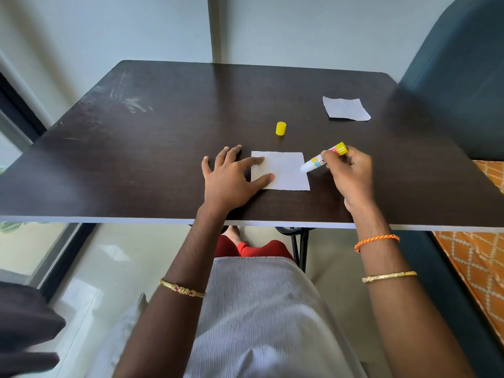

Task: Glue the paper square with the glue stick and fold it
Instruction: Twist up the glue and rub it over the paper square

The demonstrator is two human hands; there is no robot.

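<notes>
Left hand [231, 175] spread flat, fingertips pinning the paper square [283, 171]; right hand [349, 173] pinching the uncapped glue stick [323, 159], tip at the square's edge nearest it. Dark table [163, 132] under both. Second paper sheet [345, 108] beyond our right hand; yellow cap [280, 128] beyond the square. Risk, we judge: dragging glue could wrinkle or shift the thin square if our hold slackens.
</notes>
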